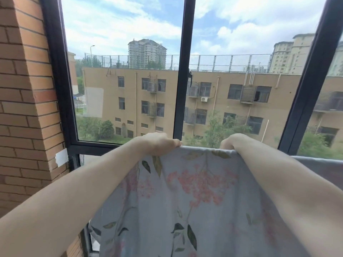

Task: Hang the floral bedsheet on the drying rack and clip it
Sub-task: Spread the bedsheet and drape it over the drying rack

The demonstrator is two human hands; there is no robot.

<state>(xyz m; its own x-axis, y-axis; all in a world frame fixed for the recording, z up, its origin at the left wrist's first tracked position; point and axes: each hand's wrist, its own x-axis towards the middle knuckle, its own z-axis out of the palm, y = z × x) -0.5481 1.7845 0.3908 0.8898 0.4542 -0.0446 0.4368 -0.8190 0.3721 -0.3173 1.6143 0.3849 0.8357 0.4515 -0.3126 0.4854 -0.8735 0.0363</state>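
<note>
The floral bedsheet [194, 197] is pale blue-grey with pink blossoms and dark green leaves. It hangs down in front of me from its top edge, held up at about chest height before the window. My left hand [157, 143] grips the top edge at its left end, fingers curled over the cloth. My right hand [232, 141] grips the same edge further right, knuckles up. More sheet runs off to the right behind my right forearm [319, 167]. No drying rack or clip shows in the frame.
A dark-framed window [182, 71] fills the view ahead, with its sill just beyond my hands. A brick wall [26, 108] stands close on the left. Outside are a tan building, trees and sky.
</note>
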